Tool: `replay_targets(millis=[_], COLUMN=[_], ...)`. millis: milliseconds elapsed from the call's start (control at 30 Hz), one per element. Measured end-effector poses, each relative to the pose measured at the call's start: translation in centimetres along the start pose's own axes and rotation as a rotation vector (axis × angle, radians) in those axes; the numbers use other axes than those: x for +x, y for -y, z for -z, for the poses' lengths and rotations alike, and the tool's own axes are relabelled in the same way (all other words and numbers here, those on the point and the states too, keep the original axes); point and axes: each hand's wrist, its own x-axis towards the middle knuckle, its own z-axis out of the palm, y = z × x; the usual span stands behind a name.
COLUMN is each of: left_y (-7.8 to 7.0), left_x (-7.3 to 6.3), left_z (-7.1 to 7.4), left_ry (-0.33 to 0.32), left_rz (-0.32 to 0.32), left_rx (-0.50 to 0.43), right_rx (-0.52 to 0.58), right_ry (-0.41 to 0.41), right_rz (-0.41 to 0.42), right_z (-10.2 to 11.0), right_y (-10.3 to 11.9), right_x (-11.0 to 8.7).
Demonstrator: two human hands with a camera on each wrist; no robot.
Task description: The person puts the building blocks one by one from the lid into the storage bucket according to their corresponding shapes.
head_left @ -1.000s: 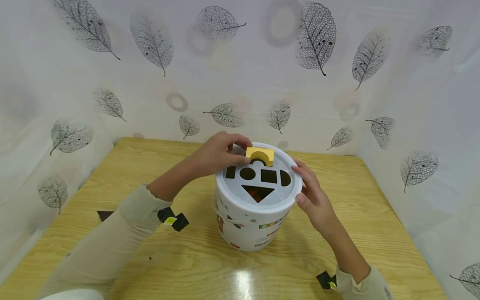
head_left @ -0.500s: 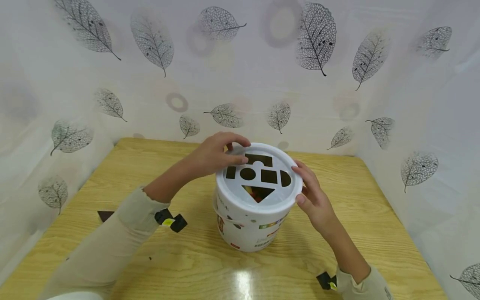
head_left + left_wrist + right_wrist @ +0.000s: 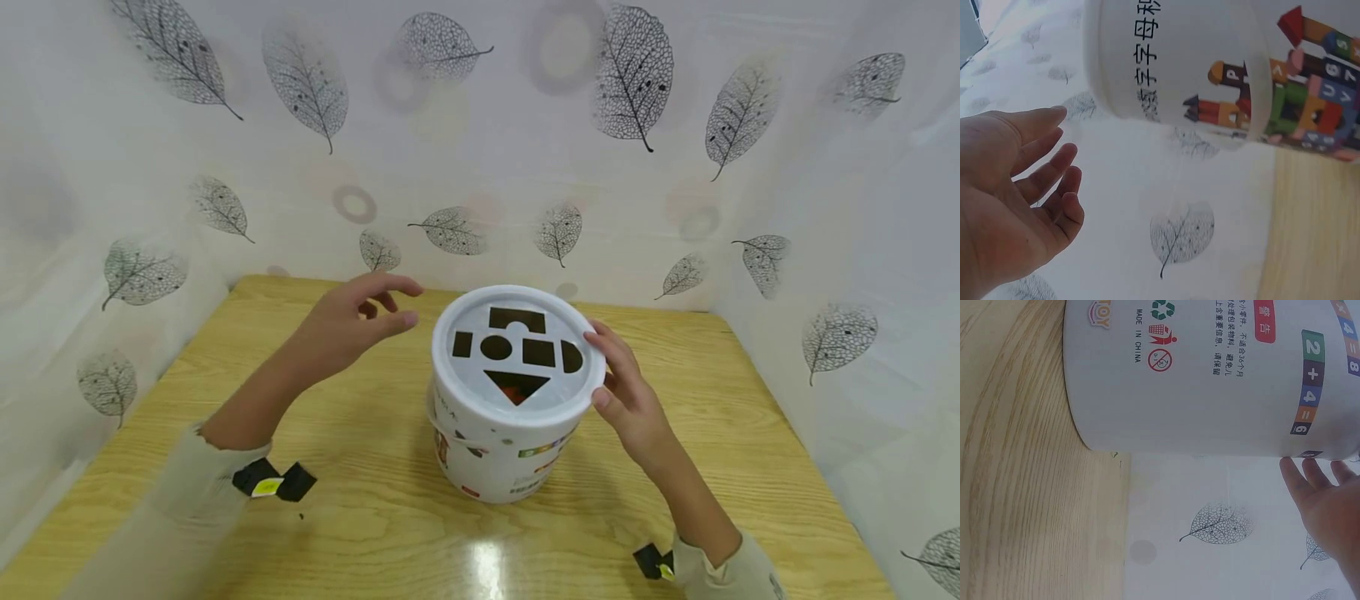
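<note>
A white bucket (image 3: pixel 487 454) stands upright on the wooden table, printed with toy-block pictures. Its white lid (image 3: pixel 468 379) has several cut-out holes: an arch, rectangles, a circle, a half-round and a triangle (image 3: pixel 517 387). Something red shows through the triangle. Left of the bucket, my left hand (image 3: pixel 341 325) hovers apart from it, fingers loosely bent and holding nothing. In the left wrist view that hand (image 3: pixel 1016 194) faces the bucket's printed side. My right hand (image 3: pixel 630 400) rests against the lid's right rim, thumb in front. The right wrist view shows its fingertips (image 3: pixel 1294 469) against the bucket's side.
The wooden table (image 3: pixel 360 533) runs back to a white curtain (image 3: pixel 480 150) with leaf prints, which also hangs on both sides. Black cube-like markers (image 3: pixel 296 482) sit on each wrist. A thin handle (image 3: pixel 457 437) hangs down the bucket's side.
The yellow arch block that my left hand held at the arch hole has gone from sight. My left hand has moved left, off the lid. The right hand has stayed in place.
</note>
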Motion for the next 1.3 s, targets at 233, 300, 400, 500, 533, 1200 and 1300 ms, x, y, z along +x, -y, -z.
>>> replay_targets(millis=[233,300,400,500,533,1200,1300], left_y=[1.7,2.3,3.4,4.5,4.9,12.8,14.0], left_x=[-3.5,-4.5,-6.3,-8.0,-8.5,-17.2,-18.1], left_z=[1.5,1.9,2.3,2.6,2.7,5.2,5.7], left_ry=[-0.045,-0.039,-0.029,-0.028,-0.035,-0.155,-0.128], left_rz=[0.036,0.053,0.091,0.135,0.143,0.42,0.446], left_rx=[0.068,0.085,0.111,0.122,0.127,0.266,0.283], right_rx=[-0.005,-0.008,-0.004,-0.006,-0.008,-0.003,-0.007], right_ry=[0.005,0.004,0.004,0.003,0.001,-0.009,-0.01], right_rz=[-0.006,-0.013,-0.022,-0.02,-0.015,-0.006,-0.003], right_z=[0.0,0.0,0.0,0.0,0.0,-0.1,-0.1], right_y=[0.0,0.0,0.0,0.0,0.0,-0.2,-0.2], right_x=[0.0,0.0,0.0,0.0,0.0,-0.1,0.0])
